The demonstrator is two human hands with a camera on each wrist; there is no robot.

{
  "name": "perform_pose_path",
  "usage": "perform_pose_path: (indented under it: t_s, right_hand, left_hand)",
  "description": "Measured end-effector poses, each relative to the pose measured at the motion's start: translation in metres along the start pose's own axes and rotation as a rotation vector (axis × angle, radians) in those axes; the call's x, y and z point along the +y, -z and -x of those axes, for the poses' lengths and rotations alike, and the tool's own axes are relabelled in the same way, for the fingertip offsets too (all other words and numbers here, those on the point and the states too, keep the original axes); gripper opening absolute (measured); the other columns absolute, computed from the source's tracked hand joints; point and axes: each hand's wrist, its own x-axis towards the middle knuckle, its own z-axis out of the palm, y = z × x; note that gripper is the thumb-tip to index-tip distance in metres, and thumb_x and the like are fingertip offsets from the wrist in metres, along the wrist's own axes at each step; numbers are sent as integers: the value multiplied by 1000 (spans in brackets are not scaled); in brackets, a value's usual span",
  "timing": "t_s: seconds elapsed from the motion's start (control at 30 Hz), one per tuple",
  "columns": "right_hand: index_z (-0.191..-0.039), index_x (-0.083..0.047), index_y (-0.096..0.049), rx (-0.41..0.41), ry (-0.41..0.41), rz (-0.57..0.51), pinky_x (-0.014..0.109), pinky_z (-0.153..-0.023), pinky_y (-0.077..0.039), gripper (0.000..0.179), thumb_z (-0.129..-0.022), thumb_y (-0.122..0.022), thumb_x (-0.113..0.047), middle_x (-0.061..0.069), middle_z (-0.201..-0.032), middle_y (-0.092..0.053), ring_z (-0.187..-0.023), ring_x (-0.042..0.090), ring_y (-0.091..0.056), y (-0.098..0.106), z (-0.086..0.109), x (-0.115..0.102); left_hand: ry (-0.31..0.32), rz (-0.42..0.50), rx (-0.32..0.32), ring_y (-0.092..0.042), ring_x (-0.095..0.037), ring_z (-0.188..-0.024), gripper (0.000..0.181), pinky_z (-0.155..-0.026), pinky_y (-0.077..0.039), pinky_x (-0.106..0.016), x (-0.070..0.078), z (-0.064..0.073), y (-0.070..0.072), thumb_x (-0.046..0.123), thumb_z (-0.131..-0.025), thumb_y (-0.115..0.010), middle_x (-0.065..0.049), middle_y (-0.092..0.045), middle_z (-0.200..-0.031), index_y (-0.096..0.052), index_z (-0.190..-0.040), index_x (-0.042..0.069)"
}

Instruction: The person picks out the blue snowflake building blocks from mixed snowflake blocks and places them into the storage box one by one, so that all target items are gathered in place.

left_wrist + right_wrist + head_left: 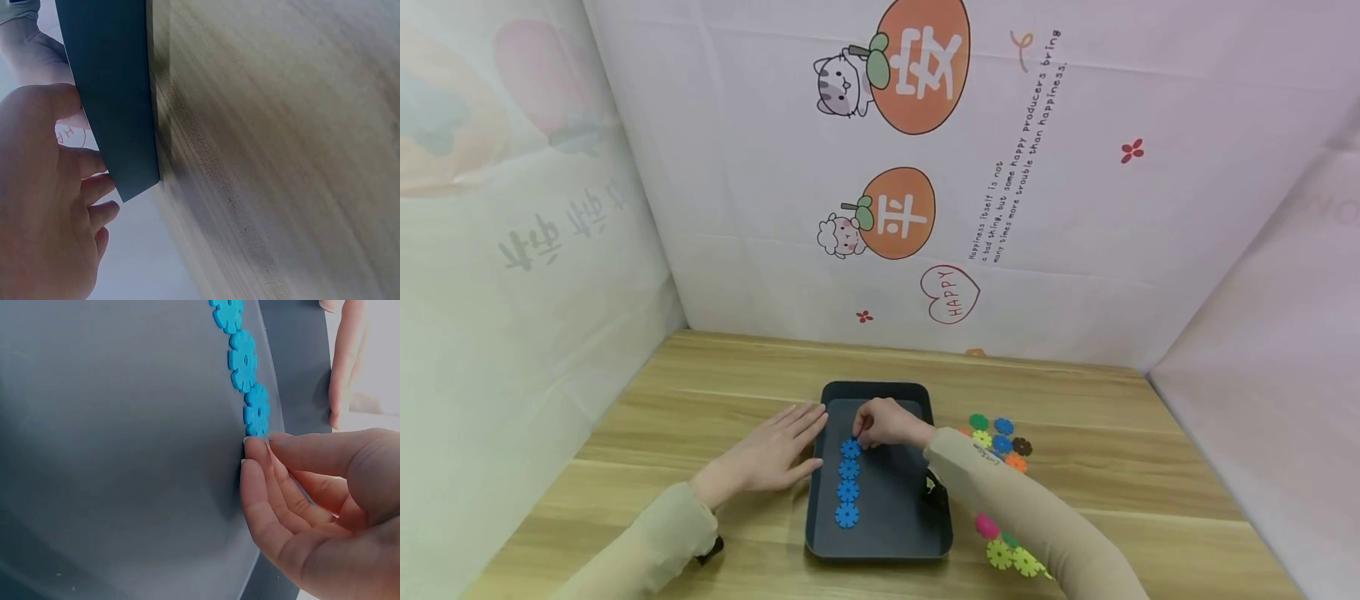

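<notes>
A dark grey tray (895, 533) lies on the table, and a row of blue notched plastic discs (847, 491) runs lengthwise inside it near the left wall. My right hand (883, 422) reaches over the tray and pinches the far end of that row with thumb and fingertips. In the right wrist view, the blue disc (257, 411) at the fingertips is partly hidden by them. My left hand (775, 450) rests against the tray's left rim, fingers extended. The left wrist view shows its fingertips touching the outer wall (115, 100) of the tray.
Loose notched discs in several colours lie right of the tray, among them a green disc (978, 422), a brown disc (1022, 447) and a yellow disc (999, 553). My right forearm hides part of this pile. Printed white cloth (760, 208) stands behind the table.
</notes>
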Motion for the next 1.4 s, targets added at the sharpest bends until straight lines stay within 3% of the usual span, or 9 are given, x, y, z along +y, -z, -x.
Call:
perform_pose_path:
  t_s: [0.33, 0.5, 0.73, 1.03, 1.4]
  right_hand:
    - [-96, -1, -71, 10, 52, -14, 27, -68, -60, 7, -90, -68, -2, 10, -86, -74, -75, 18, -70, 17, 16, -2]
    - [-98, 2, -68, 15, 110, -24, 26, -70, -60, 9, -91, -67, -3, 15, -94, -74, -80, 20, -72, 41, 39, 3]
    - [-98, 6, -65, 68, 147, -78, 24, -71, -57, 9, -93, -65, -2, 18, -94, -70, -82, 22, -68, 72, 80, 31]
    - [-98, 6, -64, 149, 78, -79, 20, -71, -55, 14, -92, -66, -6, 15, -93, -68, -82, 10, -63, 89, 140, 76]
    - [-96, 2, -66, 142, -41, -53, 18, -70, -55, 14, -88, -70, -10, 8, -92, -69, -80, 3, -61, 80, 205, 123]
  left_hand:
    - [3, 29, 6, -28, -35, -151, 68, -124, -27, -51, 2, 2, -2, 45, -103, -47, -17, -31, -162, -34, -154, 2]
    - [0, 27, 11, -27, -35, -151, 68, -124, -28, -51, 2, 2, -2, 45, -103, -46, -18, -31, -162, -34, -154, 2]
    - [-5, 34, 19, -28, -36, -151, 68, -124, -28, -51, 2, 2, -1, 44, -103, -47, -18, -30, -162, -33, -154, 1]
    - [-4, 34, 20, -28, -36, -151, 68, -124, -28, -51, 1, 3, 0, 44, -103, -46, -18, -31, -162, -34, -153, 1]
    - [-8, 32, 29, -28, -36, -151, 68, -124, -28, -50, 0, 2, -1, 44, -103, -46, -18, -30, -162, -33, -154, 1]
